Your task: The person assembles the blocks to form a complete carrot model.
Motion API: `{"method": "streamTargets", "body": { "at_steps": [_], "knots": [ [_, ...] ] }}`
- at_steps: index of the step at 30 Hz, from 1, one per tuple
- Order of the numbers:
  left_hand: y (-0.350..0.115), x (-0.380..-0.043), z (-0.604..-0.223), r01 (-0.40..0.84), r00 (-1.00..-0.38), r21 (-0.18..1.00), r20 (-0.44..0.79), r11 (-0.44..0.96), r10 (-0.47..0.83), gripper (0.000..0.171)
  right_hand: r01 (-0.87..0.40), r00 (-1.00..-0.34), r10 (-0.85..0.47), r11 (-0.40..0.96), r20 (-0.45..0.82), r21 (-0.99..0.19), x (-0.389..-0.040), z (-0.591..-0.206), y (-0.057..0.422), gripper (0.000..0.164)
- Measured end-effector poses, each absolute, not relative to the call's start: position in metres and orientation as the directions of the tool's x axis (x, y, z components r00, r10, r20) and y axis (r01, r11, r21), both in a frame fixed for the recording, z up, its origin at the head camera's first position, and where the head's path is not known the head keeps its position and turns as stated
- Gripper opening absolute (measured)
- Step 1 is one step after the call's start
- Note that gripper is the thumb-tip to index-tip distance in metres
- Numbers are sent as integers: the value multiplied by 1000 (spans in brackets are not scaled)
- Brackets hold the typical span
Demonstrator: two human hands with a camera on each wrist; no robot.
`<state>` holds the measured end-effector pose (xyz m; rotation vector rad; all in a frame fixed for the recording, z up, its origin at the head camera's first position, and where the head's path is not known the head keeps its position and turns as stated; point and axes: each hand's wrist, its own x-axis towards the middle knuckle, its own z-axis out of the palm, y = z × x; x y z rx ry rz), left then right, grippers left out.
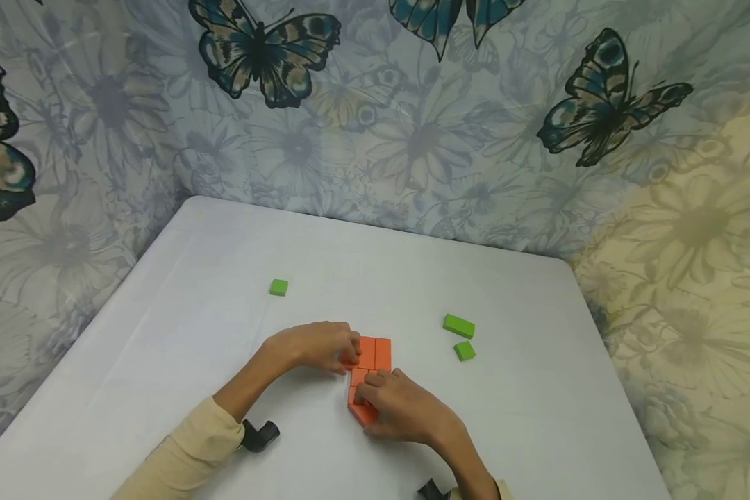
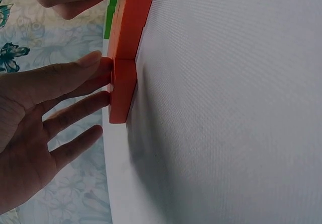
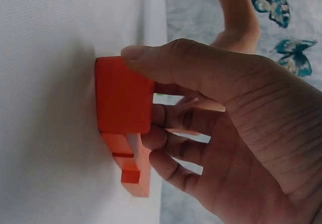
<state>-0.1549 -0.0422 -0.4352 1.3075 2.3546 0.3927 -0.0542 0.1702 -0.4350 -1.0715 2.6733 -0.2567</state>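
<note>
Bent over a white table, I pinch the near block between the thumb and curled fingers of my right hand, at the close end of a cluster of orange blocks near the table's middle. My left hand touches the outer block at the far left corner, thumb and fingers loosely spread. The pieces look light, stiff and smooth — apt to slide, hardly fragile — and best held by opposite sides. Neighboring blocks and my own hands crowd the cluster; a long green block and small green block lie off right, a lone green block beyond my left, all out of the way.
</note>
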Motion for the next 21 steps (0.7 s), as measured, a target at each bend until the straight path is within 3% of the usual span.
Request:
{"method": "streamTargets", "body": {
  "at_steps": [7, 10, 17, 21],
  "knots": [
    [-42, -155, -435, 733, -475, 439, -217, 520, 853, 19, -628, -702, -687, 721, -188, -292, -56, -430, 172, 30],
    [-42, -153, -434, 735, -473, 438, -214, 517, 855, 19, -584, -738, -653, 744, -170, -325, -60, -422, 184, 37],
    [-43, -151, -426, 758, -454, 426, -199, 494, 869, 22, -459, -888, -453, 865, 77, -203, -80, -391, 241, 31],
    [-42, -149, -423, 745, -453, 430, -234, 509, 860, 24, -365, -930, -342, 900, 133, -238, -97, -391, 275, 21]
  ]
}}
